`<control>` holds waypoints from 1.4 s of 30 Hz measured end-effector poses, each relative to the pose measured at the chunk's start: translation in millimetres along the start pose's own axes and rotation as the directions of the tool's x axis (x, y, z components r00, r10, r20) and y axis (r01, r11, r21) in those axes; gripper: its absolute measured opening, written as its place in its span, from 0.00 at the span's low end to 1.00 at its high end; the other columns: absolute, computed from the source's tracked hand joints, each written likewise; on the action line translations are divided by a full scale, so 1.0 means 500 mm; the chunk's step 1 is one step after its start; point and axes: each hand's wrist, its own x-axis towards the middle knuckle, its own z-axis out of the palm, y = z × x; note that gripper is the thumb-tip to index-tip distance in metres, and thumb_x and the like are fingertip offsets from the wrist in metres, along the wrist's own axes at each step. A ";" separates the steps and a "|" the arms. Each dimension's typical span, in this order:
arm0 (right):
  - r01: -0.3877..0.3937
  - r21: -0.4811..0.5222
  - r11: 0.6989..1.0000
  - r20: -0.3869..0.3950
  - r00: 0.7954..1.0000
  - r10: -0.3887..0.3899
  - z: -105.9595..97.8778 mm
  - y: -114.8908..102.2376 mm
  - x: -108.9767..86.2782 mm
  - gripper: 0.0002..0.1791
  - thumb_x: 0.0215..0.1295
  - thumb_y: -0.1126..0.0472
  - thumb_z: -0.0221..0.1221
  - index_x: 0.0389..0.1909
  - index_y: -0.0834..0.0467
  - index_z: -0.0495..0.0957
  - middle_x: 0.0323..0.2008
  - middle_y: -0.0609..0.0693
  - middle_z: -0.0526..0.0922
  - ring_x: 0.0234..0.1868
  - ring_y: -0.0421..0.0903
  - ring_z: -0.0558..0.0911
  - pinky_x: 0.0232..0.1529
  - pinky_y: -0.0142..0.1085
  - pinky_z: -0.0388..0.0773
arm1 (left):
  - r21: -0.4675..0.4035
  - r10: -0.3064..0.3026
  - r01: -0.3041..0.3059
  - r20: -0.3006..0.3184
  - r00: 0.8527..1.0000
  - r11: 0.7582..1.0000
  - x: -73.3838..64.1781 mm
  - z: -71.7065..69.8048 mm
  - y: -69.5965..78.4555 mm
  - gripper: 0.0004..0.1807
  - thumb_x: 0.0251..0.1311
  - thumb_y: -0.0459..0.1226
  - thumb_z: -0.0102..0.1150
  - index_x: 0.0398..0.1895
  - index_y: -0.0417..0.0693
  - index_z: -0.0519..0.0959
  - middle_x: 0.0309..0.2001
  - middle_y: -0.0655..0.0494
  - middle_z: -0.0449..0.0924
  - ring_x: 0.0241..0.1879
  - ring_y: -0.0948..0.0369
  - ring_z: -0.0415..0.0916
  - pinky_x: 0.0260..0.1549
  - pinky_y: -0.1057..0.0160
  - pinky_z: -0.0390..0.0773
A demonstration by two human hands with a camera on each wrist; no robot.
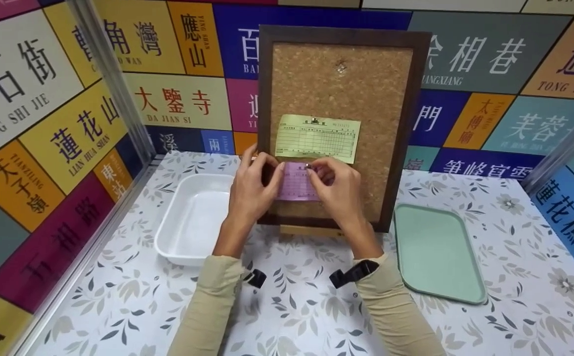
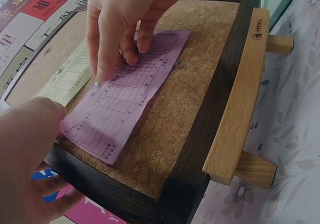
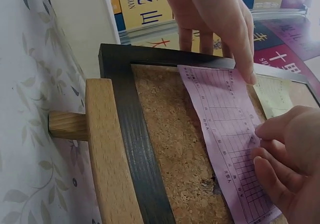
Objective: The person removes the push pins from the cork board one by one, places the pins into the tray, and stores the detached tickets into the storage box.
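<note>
A framed cork board (image 1: 385, 148) stands tilted back on a wooden stand. My left hand (image 1: 254, 183) holds a purple paper slip (image 1: 294, 185) against it: the thumb (image 3: 248, 74) presses the slip's upper left corner while the fingers reach past the frame's left edge. At the slip's upper edge, my right hand (image 1: 338, 185) pinches a small pushpin (image 1: 308, 166), mostly hidden by the fingertips. Just above, a yellow-green slip (image 1: 316, 138) is fixed by a small dark pin (image 1: 315, 120) at its top.
A white plastic basin (image 1: 188, 217) stands left of the board, and a green tray (image 1: 440, 252) lies to its right. Wooden feet (image 2: 255, 169) of the stand jut forward over the leaf-patterned cloth (image 1: 291, 306). Sign-printed panels (image 1: 173, 104) enclose the back and sides.
</note>
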 end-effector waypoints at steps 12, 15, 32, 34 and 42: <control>0.016 0.012 1.000 -0.072 0.997 -0.015 0.016 -0.001 -0.008 0.04 0.68 0.65 0.72 0.40 0.60 0.91 0.29 0.51 0.88 0.28 0.42 0.83 0.32 0.33 0.81 | -0.001 -0.004 0.004 0.019 1.000 1.000 0.000 -0.004 -0.007 0.14 0.75 0.54 0.63 0.45 0.55 0.84 0.78 0.47 0.71 0.77 0.47 0.71 0.72 0.42 0.76; 0.019 0.010 1.000 -0.083 0.996 -0.018 0.019 -0.001 -0.008 0.04 0.68 0.64 0.71 0.40 0.60 0.91 0.30 0.52 0.88 0.28 0.43 0.84 0.33 0.31 0.80 | -0.002 0.000 0.000 0.015 1.000 1.000 0.001 -0.006 -0.007 0.14 0.75 0.53 0.63 0.45 0.55 0.84 0.77 0.47 0.71 0.78 0.47 0.70 0.73 0.42 0.75; -0.019 -0.004 1.000 -0.147 0.989 0.018 0.029 -0.001 -0.012 0.03 0.66 0.66 0.73 0.39 0.59 0.93 0.29 0.52 0.88 0.26 0.44 0.84 0.31 0.26 0.77 | -0.021 -0.023 0.023 0.037 0.999 1.000 0.002 -0.008 -0.003 0.12 0.75 0.52 0.63 0.45 0.56 0.84 0.79 0.47 0.70 0.78 0.45 0.70 0.74 0.41 0.74; -0.020 -0.009 1.000 -0.151 0.988 0.019 0.030 0.000 -0.012 0.03 0.66 0.65 0.73 0.39 0.59 0.93 0.28 0.52 0.88 0.26 0.44 0.83 0.31 0.26 0.77 | -0.025 -0.025 0.026 0.042 0.999 0.999 0.002 -0.008 -0.003 0.12 0.75 0.52 0.63 0.46 0.55 0.84 0.79 0.46 0.69 0.78 0.45 0.70 0.74 0.41 0.74; -0.021 -0.002 1.000 -0.137 0.990 0.020 0.030 -0.001 -0.016 0.04 0.67 0.64 0.72 0.40 0.59 0.92 0.29 0.51 0.87 0.26 0.43 0.83 0.32 0.29 0.79 | -0.010 -0.010 0.010 0.027 1.000 1.000 0.000 -0.008 -0.004 0.11 0.74 0.51 0.63 0.45 0.56 0.84 0.77 0.47 0.72 0.78 0.47 0.70 0.73 0.42 0.75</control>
